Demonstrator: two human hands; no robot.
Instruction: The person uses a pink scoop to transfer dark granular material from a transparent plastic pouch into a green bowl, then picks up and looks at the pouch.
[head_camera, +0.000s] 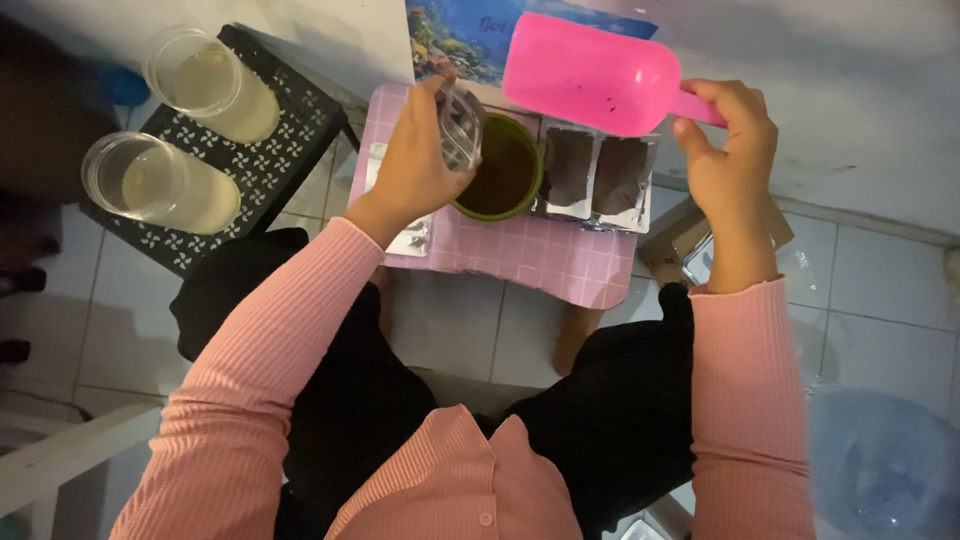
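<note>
At the frame's upper centre, the left hand (420, 165) has its fingers clamped on a small clear pouch (460, 128), held open above the green bowl (500, 170) of dark brown powder. The right hand (725, 150) has its fingers wrapped around the handle of a pink scoop (590, 75), raised over two filled pouches (595, 178) on the pink table (540, 260). To fill cleanly, I judge the scoop's lip should meet the pouch mouth over the bowl, tipping slowly.
</note>
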